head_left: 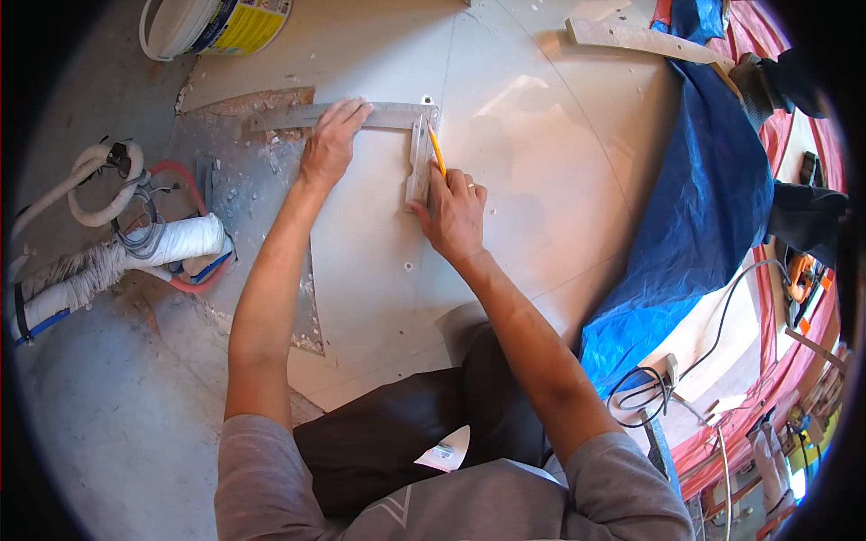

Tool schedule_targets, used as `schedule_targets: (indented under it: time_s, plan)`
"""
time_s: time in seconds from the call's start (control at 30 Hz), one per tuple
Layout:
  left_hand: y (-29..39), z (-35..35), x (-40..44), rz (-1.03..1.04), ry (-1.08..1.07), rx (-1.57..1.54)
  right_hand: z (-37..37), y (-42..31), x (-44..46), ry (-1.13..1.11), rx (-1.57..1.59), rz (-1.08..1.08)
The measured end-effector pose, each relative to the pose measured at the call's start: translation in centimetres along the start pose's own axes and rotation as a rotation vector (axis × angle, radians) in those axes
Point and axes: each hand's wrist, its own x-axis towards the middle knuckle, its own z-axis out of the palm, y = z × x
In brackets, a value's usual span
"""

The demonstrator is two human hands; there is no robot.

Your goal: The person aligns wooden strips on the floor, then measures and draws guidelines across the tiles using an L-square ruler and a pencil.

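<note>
The left hand [332, 144] lies over the long blade of the silver, L-shaped metal square [392, 115]; whether its thumb grips beneath, I cannot tell. Firm, even pressure there should stop the square pivoting on the pale, flat board [370, 270]. The slim yellow pencil [437, 150], pinched in the right hand [454, 212], points toward the square's corner; a constant lean against the edge should keep marks true.

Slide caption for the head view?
Left hand on a metal square over a pale panel, right hand holding a yellow pencil near the square's corner.
</note>
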Motion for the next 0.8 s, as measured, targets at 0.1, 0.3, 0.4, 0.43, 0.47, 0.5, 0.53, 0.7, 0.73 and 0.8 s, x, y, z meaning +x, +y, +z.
schedule_targets:
  time_s: [0.1,0.3,0.4,0.43,0.47,0.5,0.53,0.7,0.73,0.8]
  plan:
    - [-0.07,-0.10,0.05,-0.004,-0.009,-0.004,0.26,0.19,0.02,0.015,0.001,-0.003]
    - [0.04,-0.18,0.14,-0.021,-0.019,-0.024,0.25,0.37,0.08,0.033,0.023,0.001]
    - [-0.20,0.00,0.17,-0.003,-0.002,-0.010,0.19,0.25,0.17,0.014,0.045,0.030]
    - [-0.27,0.04,0.17,0.006,0.006,-0.004,0.20,0.25,0.16,0.004,0.043,0.032]
    - [-0.31,0.07,0.21,0.008,0.005,0.003,0.19,0.31,0.15,-0.005,0.041,0.034]
    - [-0.38,0.14,0.21,0.010,0.005,0.011,0.18,0.35,0.16,-0.015,0.039,0.035]
    - [-0.44,0.19,0.18,0.013,0.005,0.019,0.19,0.37,0.13,-0.021,0.039,0.039]
    - [-0.15,0.00,0.04,-0.021,-0.015,0.008,0.22,0.37,0.09,-0.022,0.050,0.036]
    - [-0.04,-0.03,0.09,-0.031,-0.021,0.004,0.25,0.39,0.07,-0.011,0.044,0.029]
    - [-0.02,0.00,0.12,-0.031,-0.018,-0.012,0.38,0.36,0.03,0.013,0.034,0.014]
